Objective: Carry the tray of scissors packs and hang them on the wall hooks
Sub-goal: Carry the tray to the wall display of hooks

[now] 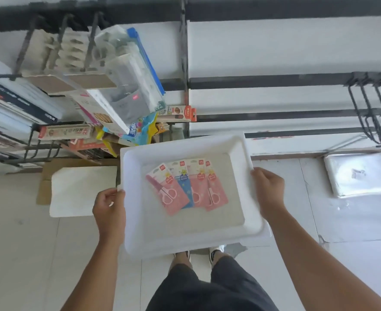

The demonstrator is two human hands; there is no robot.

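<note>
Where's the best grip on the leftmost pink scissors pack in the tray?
Probably its top header edge. The leftmost pink scissors pack lies flat on top of the fan, tilted, its left side clear of the others. Come from above and the left, pinching the card near its hang hole; both hands now hold the white tray.

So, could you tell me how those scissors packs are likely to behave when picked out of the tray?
The scissors packs look like thin flat cards, so probably light and slightly bendy. They overlap in a fan, so lifting one may drag its neighbours. Lying loose on the smooth white tray, they could slide if it tilts.
</note>
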